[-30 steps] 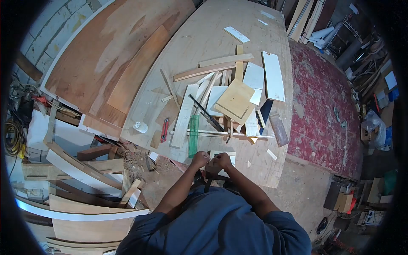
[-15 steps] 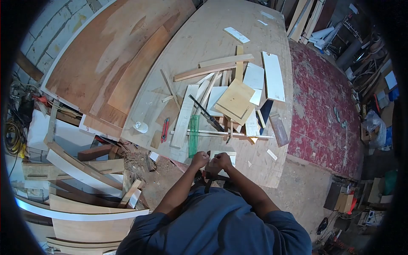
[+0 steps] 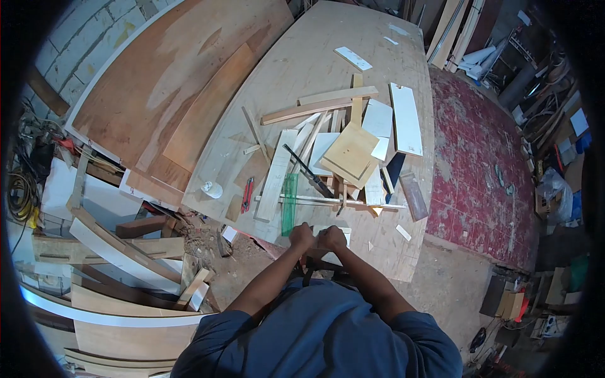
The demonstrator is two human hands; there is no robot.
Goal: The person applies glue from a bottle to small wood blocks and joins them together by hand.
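At the near edge of the worktable, my left hand and my right hand are side by side with fingers closed. Whatever they grip between them is too small and hidden to make out. A pale flat piece lies just beneath and beside my right hand. Close to my left hand is a green transparent ruler, partly over a long whitish wood strip. Farther left lies a red utility knife.
Ahead is a pile of wood offcuts with a square tan panel on top and a long black tool. A white cup stands at the left. Big plywood sheets lean along the left; scrap boards fill the lower left.
Both hands remain closed and close together, with only a slight shift. The whole view has tilted a little, so the table items appear slightly lower and farther right.
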